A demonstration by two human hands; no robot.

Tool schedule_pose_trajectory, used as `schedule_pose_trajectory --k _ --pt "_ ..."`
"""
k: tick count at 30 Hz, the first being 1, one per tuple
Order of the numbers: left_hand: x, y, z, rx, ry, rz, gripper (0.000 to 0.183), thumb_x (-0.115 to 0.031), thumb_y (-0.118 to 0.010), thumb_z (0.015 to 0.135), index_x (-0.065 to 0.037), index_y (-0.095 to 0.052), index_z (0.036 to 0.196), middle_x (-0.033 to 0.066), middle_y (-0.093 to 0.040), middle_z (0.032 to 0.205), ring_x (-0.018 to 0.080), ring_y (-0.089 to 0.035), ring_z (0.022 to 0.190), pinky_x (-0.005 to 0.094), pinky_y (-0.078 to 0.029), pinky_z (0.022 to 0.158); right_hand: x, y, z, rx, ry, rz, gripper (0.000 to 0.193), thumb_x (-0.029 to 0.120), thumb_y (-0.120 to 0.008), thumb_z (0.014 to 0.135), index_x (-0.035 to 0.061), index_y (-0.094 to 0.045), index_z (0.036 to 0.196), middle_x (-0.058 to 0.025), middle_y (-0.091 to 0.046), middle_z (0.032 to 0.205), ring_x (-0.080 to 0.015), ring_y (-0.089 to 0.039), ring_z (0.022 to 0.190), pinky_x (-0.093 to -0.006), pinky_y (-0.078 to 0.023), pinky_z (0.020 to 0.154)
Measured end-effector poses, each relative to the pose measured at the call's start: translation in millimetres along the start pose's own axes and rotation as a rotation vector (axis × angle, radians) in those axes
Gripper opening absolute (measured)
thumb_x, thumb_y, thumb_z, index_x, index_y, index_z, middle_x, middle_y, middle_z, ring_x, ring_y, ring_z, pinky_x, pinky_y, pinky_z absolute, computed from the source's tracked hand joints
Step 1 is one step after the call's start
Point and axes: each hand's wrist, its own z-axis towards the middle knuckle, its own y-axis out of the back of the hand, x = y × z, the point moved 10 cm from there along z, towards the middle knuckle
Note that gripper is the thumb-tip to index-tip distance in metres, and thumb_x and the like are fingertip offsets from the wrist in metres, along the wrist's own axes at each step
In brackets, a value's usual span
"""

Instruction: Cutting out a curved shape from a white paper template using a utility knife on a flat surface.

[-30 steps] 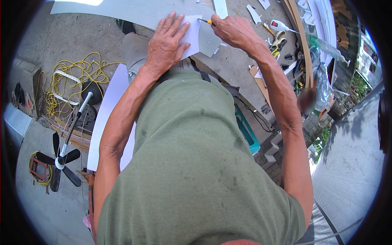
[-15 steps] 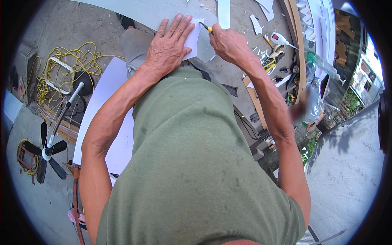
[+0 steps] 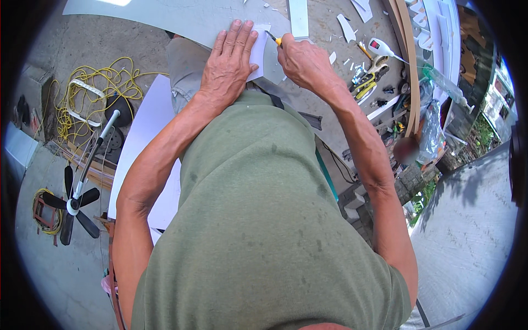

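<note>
R hand [image 3: 305, 60] is closer to L hand [image 3: 228, 67] vs 1s ago, gripping knife [image 3: 279, 42] at edge of white piece [image 3: 258, 52]; L flat on it, over counter [image 3: 323, 21] w/ scraps [image 3: 347, 28]; yellow cord [image 3: 116, 80] on floor [image 3: 121, 38], fan [image 3: 72, 207] nr.

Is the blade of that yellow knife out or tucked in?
Out: a thin blade projects from the yellow knife in the right hand, pointing toward the white piece.

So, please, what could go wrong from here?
The knife in the right hand might slip toward the left hand, which lies flat on the white piece close by. The piece could also shift, since only that hand seems to hold it down.
</note>
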Motion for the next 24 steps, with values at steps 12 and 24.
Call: schedule_pose_trajectory --k 12,24 --pt "0.3 2.9 -0.3 -0.035 -0.007 -0.055 0.079 -0.039 -0.066 0.094 -0.002 -0.037 0.157 0.0142 -0.03 0.167 0.0315 -0.025 0.156 0.0469 -0.023 0.126 -2.2 -15.6 -5.7 0.0 -0.144 0.181 0.037 0.03 -0.048 0.105 -0.0058 -0.052 0.099 -0.0364 -0.066 0.085 -0.0554 -0.065 0.083 -0.061 -0.05 0.076" --pt "7.1 21.6 0.8 -0.204 -0.045 -0.181 0.063 -0.03 -0.072 0.091 -0.001 -0.056 0.144 0.0131 -0.047 0.157 0.0336 -0.04 0.148 0.0469 -0.035 0.12 -9.9 -7.6 -5.3 0.043 -0.159 0.1 0.037 0.033 -0.048 0.105 -0.0027 -0.056 0.104 -0.0316 -0.069 0.087 -0.0513 -0.066 0.086 -0.0584 -0.051 0.078"
